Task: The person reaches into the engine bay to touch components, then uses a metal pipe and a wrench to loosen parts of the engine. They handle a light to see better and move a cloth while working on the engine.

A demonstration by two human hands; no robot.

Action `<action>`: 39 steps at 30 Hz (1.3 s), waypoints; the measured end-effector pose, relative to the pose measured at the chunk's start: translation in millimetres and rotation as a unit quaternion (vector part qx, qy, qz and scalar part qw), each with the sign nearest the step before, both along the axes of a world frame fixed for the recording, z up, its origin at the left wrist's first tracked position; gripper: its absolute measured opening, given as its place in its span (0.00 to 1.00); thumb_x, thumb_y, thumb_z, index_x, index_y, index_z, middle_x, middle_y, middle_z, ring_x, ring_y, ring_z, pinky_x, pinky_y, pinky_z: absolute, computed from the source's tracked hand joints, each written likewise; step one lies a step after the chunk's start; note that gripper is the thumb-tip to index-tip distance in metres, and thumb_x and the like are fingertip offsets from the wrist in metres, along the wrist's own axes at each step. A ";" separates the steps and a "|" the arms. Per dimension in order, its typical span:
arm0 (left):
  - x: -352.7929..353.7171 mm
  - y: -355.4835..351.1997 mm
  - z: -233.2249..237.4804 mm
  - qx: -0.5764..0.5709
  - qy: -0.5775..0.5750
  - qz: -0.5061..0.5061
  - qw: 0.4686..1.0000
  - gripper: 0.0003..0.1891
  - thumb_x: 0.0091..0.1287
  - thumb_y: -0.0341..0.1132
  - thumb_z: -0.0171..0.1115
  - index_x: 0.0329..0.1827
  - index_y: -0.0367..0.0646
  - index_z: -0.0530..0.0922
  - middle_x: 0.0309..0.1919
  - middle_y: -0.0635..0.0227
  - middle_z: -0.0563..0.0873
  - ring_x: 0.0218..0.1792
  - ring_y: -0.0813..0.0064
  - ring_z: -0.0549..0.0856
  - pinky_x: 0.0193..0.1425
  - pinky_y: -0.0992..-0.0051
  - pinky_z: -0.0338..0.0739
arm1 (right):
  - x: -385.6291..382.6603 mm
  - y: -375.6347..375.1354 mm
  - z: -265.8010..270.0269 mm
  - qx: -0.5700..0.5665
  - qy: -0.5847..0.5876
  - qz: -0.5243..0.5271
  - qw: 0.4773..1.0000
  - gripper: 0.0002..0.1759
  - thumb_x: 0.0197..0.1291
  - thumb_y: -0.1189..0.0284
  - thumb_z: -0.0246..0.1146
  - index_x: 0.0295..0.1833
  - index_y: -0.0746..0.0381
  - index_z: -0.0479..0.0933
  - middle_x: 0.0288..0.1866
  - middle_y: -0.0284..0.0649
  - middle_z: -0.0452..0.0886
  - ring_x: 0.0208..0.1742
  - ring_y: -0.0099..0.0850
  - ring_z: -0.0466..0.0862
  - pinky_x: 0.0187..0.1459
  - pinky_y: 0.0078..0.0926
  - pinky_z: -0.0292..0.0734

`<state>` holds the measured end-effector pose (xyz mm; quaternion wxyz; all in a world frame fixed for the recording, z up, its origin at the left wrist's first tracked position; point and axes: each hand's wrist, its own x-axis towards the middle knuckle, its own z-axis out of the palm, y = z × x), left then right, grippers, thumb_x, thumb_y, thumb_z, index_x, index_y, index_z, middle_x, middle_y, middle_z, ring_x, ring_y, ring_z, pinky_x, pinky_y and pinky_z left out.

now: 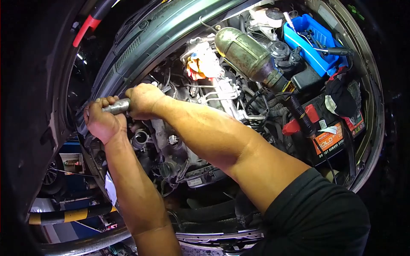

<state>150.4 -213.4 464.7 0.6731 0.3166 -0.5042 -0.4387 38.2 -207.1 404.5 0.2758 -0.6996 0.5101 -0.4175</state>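
Observation:
Over the far left side of the engine bay, both of my hands grip one short stretch of grey metal pipe (117, 106). My left hand (103, 120) is wrapped round its left end. Closed round the right end is my right hand (146, 100), its back turned up to me. The pipe's ends are hidden in my fists, so what it joins to cannot be seen. Below the hands sit a round open port (140, 138) and dark hoses. Right of them lies the engine (222, 91) with its metal fuel lines, and a crumpled cloth (200, 64) rests on top.
A large metal canister, like a catalytic converter (245, 53), lies across the back of the engine. A blue bin (305, 40) of tools stands at the right rear. The battery (333, 141) and a dark glove (344, 96) are at the right. A black-and-yellow bar (72, 215) is lower left.

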 end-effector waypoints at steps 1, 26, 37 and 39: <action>-1.0 -1.7 -1.5 0.003 -0.001 -0.001 1.000 0.03 0.54 0.25 0.51 0.25 0.42 0.68 0.23 0.66 0.70 0.26 0.67 0.72 0.42 0.59 0.75 | -1.0 2.2 1.1 0.003 -0.005 -0.001 1.000 0.16 0.48 0.67 0.63 0.45 0.56 0.82 0.43 0.48 0.86 0.49 0.43 0.85 0.53 0.37 0.78; 112.8 202.4 81.3 -0.157 -0.003 -0.043 0.987 0.09 0.66 0.42 0.59 0.35 0.47 0.78 0.28 0.69 0.76 0.39 0.69 0.76 0.57 0.57 0.73 | -20.9 -9.7 -49.1 -0.116 0.255 0.061 0.958 0.17 0.54 0.72 0.59 0.50 0.59 0.80 0.46 0.50 0.84 0.51 0.46 0.84 0.53 0.40 0.79; 179.4 345.4 45.5 -0.069 0.090 0.017 0.993 0.08 0.69 0.38 0.55 0.32 0.46 0.73 0.25 0.70 0.70 0.38 0.71 0.74 0.55 0.62 0.71 | -107.1 120.9 50.0 -0.151 0.028 0.021 0.988 0.07 0.65 0.74 0.59 0.47 0.62 0.78 0.27 0.41 0.79 0.30 0.27 0.79 0.34 0.24 0.77; 181.5 358.0 32.1 -0.070 0.049 0.010 0.996 0.10 0.65 0.42 0.60 0.45 0.51 0.73 0.29 0.74 0.69 0.37 0.74 0.72 0.54 0.61 0.71 | -137.8 175.8 78.5 -0.045 0.091 -0.051 0.993 0.10 0.68 0.67 0.60 0.48 0.61 0.79 0.27 0.38 0.79 0.27 0.23 0.78 0.33 0.25 0.76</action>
